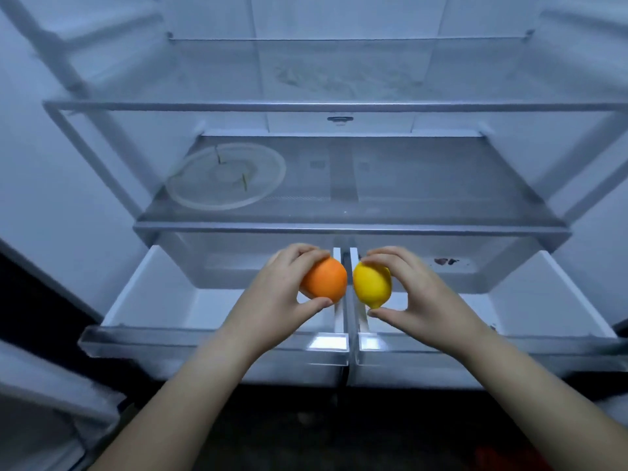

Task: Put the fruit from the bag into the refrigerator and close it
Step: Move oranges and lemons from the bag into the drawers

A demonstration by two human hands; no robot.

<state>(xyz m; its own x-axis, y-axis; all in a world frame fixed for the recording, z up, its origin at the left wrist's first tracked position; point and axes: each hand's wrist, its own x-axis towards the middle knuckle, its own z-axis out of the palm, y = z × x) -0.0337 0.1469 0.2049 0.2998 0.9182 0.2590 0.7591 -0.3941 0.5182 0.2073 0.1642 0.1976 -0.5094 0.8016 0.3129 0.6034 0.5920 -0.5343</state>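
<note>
Head view. Left hand (278, 290) grips the orange (326, 280), thumb beneath and fingers over the top. Right hand (418, 294) holds the lemon (372, 283) the same way. The two fruits are almost touching, held over the central divide of the open refrigerator (68, 185).

- Orange: on the side of the left drawer (142, 287).
- Lemon: on the side of the right drawer (543, 294).
- Both drawers are pulled out, each lying below and outward of its own hand.
- The lemon's long axis is near-upright in frame, with the nub at the thumb.

Judgement: each hand should lower and part outward.
</note>
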